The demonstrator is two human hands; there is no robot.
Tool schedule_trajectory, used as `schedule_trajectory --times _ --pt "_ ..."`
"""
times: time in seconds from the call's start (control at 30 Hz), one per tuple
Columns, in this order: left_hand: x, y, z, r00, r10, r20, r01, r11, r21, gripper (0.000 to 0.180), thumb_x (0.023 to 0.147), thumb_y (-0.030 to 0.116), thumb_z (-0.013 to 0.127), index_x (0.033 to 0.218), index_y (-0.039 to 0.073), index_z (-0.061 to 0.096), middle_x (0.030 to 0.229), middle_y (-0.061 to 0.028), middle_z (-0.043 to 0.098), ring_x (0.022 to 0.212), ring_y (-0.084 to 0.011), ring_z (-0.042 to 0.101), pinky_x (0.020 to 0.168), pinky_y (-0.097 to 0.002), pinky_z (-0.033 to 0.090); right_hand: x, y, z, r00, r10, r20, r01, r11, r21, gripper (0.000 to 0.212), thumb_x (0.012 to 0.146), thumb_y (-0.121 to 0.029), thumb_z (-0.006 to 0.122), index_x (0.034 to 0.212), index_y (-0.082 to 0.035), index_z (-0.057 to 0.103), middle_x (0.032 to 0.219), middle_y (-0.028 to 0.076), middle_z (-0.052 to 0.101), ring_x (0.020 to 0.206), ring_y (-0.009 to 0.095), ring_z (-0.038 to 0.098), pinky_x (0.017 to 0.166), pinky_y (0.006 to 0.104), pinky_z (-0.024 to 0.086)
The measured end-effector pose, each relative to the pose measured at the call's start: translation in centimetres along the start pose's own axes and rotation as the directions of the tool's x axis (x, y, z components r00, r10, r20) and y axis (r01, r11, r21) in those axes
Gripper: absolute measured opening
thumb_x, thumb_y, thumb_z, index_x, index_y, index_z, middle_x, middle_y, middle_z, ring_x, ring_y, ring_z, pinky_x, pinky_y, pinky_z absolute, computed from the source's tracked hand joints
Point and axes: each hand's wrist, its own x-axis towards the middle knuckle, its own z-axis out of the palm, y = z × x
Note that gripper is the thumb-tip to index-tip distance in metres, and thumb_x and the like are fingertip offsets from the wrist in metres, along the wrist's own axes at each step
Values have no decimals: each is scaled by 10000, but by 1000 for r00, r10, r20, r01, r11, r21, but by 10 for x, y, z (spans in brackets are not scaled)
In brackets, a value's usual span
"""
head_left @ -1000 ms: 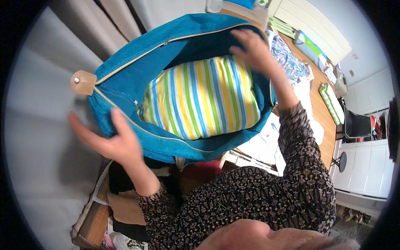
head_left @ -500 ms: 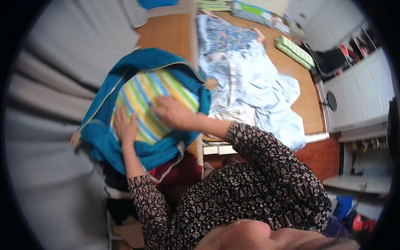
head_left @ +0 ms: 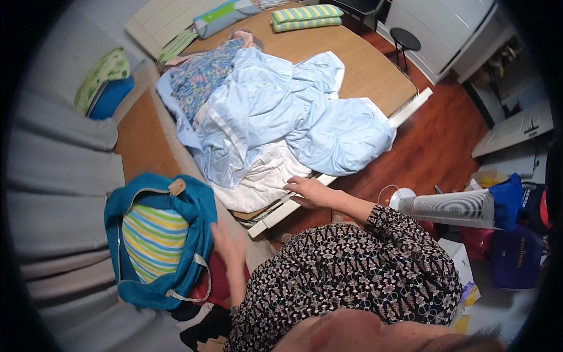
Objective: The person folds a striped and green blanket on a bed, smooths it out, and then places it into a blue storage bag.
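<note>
My right hand (head_left: 312,191) hovers over or rests at the corner of a white sheet (head_left: 264,179) by the bed's white end rail (head_left: 281,216); which of the two it touches I cannot tell. Its fingers are apart, with nothing in them. My left hand (head_left: 230,249) is smeared by motion beside a teal zippered bag (head_left: 202,202). The bag gapes open, and a striped yellow, green, blue and white cloth item (head_left: 155,240) fills it. A light-blue quilt (head_left: 275,100) lies rumpled across the bed, next to a blue floral cloth (head_left: 199,76).
A folded striped pad (head_left: 308,17) lies on the bed's far side. A black round stool (head_left: 404,40) stands on the wooden floor. To my right is a white tower-shaped appliance (head_left: 451,206) near a purple bag (head_left: 516,255). Grey curtains (head_left: 64,193) hang along the left.
Both hands have left the striped item in the bag. My right hand has moved across to the bed's edge. The view has turned right, so the bag sits lower left.
</note>
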Motion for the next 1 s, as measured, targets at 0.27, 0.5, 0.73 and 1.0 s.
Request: schedule_trajectory --times 0.27,0.5,0.73,1.0 --pt "67 138 53 901 330 282 -287 940 -185 587 833 201 682 1355 35 467 1333 -247 484 1209 -398 468 1021 -502 340 -59 36 -27 994 75 -77 -72 996 46 284 838 -200 621 1084 -61 591 952 168 595 844 371 625 720 470 513" --pt "107 208 120 828 388 404 -285 913 -294 356 848 227 678 1122 3 645 985 -202 681 857 -345 670 752 -384 529 -125 115 -77 917 283 -281 -266 959 97 231 855 -210 595 1013 -46 633 863 176 623 846 363 622 741 447 502" --pt "141 268 196 633 581 512 -403 812 -422 333 845 233 675 1098 17 658 971 -186 688 839 -334 675 735 -407 528 -183 138 -100 741 515 -432 -486 854 184 227 862 -182 611 1032 -35 643 924 173 648 866 361 625 759 448 502" --pt "179 349 242 486 660 573 -422 751 -507 329 859 267 652 1101 44 665 957 -163 700 807 -314 682 708 -386 540 -209 181 -131 606 608 -513 -523 791 318 243 862 -177 599 1049 -32 656 925 184 661 875 378 622 774 451 499"
